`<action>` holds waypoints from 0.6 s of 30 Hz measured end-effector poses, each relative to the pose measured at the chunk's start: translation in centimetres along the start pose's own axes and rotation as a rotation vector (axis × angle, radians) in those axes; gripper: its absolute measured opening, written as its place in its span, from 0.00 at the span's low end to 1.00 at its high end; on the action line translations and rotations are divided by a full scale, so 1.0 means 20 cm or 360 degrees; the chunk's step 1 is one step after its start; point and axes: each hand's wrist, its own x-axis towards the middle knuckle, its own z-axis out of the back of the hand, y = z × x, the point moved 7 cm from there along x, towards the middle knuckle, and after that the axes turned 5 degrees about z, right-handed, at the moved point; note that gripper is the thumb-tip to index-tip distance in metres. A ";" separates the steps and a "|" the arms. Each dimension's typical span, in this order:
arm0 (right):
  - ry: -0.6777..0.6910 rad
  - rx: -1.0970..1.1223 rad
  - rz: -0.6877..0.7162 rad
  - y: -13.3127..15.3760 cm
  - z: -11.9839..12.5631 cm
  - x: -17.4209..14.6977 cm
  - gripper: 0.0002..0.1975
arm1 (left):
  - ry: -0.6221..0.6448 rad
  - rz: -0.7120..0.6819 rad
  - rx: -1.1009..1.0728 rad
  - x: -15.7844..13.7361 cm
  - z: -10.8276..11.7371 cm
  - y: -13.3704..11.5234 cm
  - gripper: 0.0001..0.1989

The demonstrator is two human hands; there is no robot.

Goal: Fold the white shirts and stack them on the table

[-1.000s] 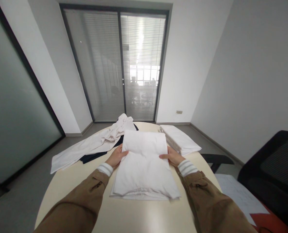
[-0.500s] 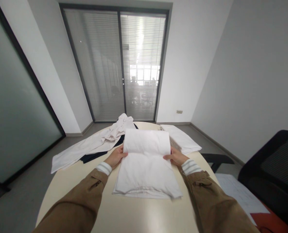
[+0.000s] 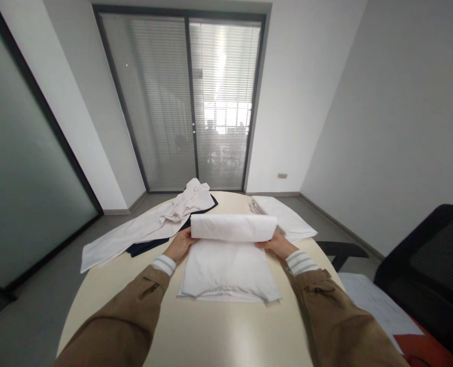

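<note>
A white shirt [image 3: 230,270] lies partly on the table in front of me, what looks like its curved neckline towards me. Its far part is folded over into a raised flap [image 3: 234,228] that spans the space between my hands. My left hand [image 3: 180,243] grips the shirt's left side at the fold, fingers tucked behind the cloth. At the right side my right hand [image 3: 277,245] pinches the other end of the fold, with its fingertips partly hidden by the flap.
Crumpled white clothing [image 3: 150,224] lies over a dark blue garment [image 3: 148,247] at the table's left. Folded white cloth [image 3: 287,219] rests at the back right. A black chair [image 3: 428,265] stands to the right, with papers [image 3: 379,306] near the round table [image 3: 211,336].
The shirt's far part has come down towards me, from a raised panel to a narrower folded flap. Both hands keep hold in nearly the same spots.
</note>
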 end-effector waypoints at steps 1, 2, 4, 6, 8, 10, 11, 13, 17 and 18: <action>0.0012 0.0020 0.0002 0.00 0.00 -0.01 0.26 | -0.0003 -0.0002 -0.0014 0.00 0.00 0.00 0.28; 0.0027 0.0046 0.0000 0.00 0.01 -0.01 0.26 | -0.0011 -0.0003 -0.0027 0.00 0.00 -0.01 0.29; 0.0076 0.0082 -0.0013 0.00 0.00 -0.02 0.25 | -0.0033 0.0002 -0.0047 0.00 0.02 -0.01 0.29; 0.0111 0.0076 -0.0035 0.00 0.00 -0.03 0.24 | -0.0049 0.0015 -0.0053 0.00 0.04 -0.01 0.29; 0.0102 0.0053 -0.0049 -0.01 0.00 -0.03 0.23 | -0.0073 0.0062 -0.0012 0.01 0.06 0.01 0.28; 0.0070 0.0056 -0.0046 -0.02 0.01 -0.03 0.23 | -0.0100 0.0135 0.0091 0.02 0.07 0.03 0.27; 0.0058 0.0077 -0.0043 -0.04 0.01 -0.02 0.23 | -0.0118 0.0161 0.0150 0.02 0.08 0.04 0.27; 0.0029 0.0128 -0.0035 -0.07 0.02 -0.02 0.23 | -0.0144 0.0159 0.0233 0.02 0.09 0.04 0.27; -0.0116 0.0089 0.0009 -0.12 0.07 0.00 0.22 | -0.0047 0.0108 0.0219 0.01 0.05 0.02 0.28; -0.0189 0.0020 0.0044 -0.12 0.09 0.00 0.23 | -0.0031 0.0101 0.0210 0.00 0.05 0.01 0.29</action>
